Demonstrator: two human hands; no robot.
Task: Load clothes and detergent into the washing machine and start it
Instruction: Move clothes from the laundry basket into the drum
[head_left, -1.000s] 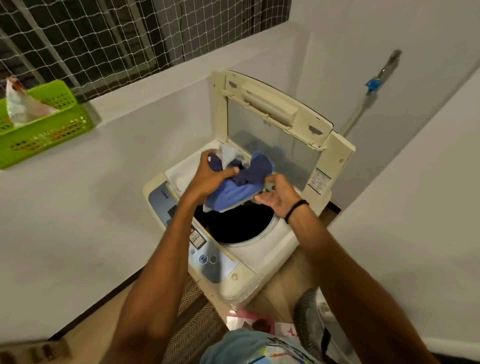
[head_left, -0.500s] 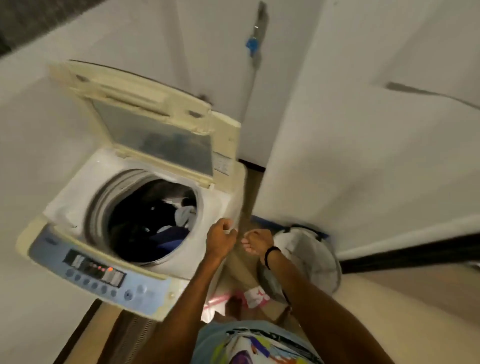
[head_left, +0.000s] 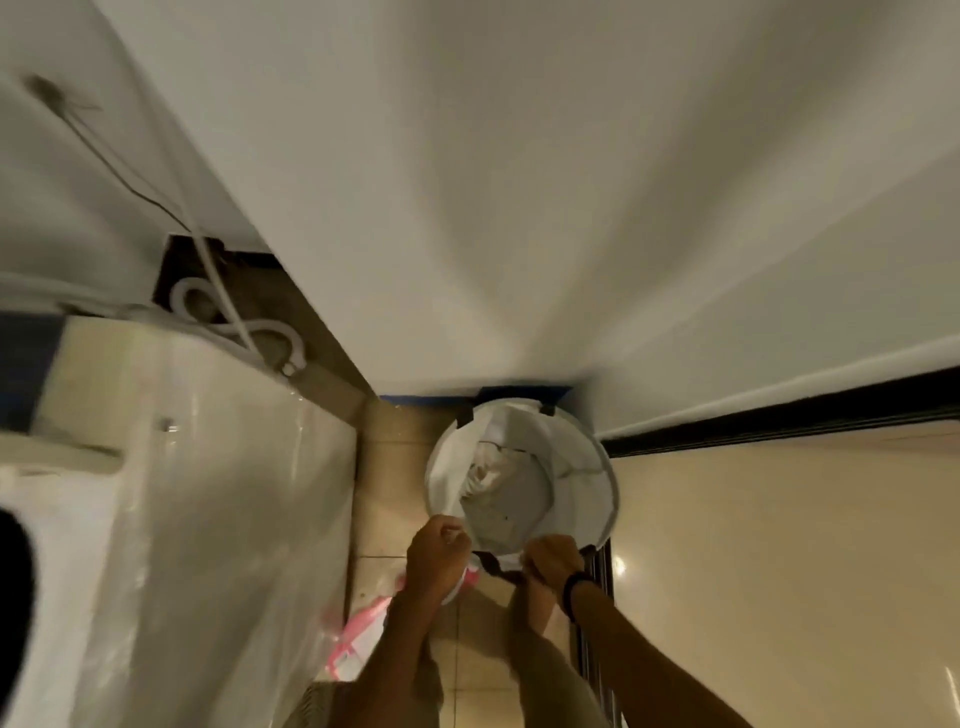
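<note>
Tiled floor: hamper upright, mouth up.

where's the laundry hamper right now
In the head view the white laundry hamper stands on the floor in the wall corner, right of the washing machine, both hands at its near rim.

One washing machine and one laundry basket are seen. Two hands are counted, left and right.
</note>
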